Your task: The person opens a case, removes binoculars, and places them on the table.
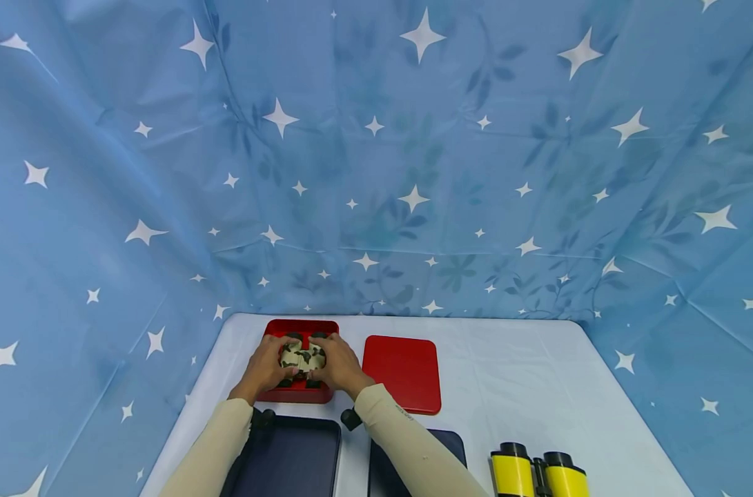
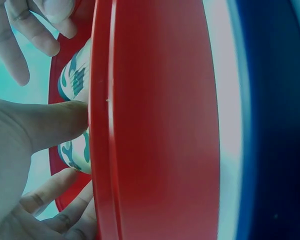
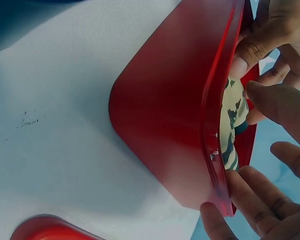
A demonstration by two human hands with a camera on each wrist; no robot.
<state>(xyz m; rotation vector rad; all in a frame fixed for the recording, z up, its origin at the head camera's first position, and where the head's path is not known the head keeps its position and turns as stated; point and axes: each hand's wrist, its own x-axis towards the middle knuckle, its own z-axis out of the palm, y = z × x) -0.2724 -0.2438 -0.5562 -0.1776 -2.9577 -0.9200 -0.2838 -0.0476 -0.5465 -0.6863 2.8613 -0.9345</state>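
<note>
Camouflage-patterned binoculars (image 1: 302,357) with dark ends lie within the red box (image 1: 295,396) at the far left of the table. My left hand (image 1: 266,366) grips their left side, thumb toward me and fingers at the far side. From the right, my right hand (image 1: 341,367) holds the other barrel in the same way. In the left wrist view, the box wall hides the lower part of the binoculars (image 2: 78,75), and the left thumb reaches over the rim. The right wrist view shows both hands around the binoculars (image 3: 231,120) at the rim.
A flat red lid (image 1: 402,373) lies right of the box. Nearer me are a dark tray (image 1: 295,455) and another dark tray-like piece (image 1: 447,442), partly under my right forearm. Yellow-and-black binoculars (image 1: 514,473) stand at the front right. A blue starred curtain (image 1: 376,172) surrounds the white table.
</note>
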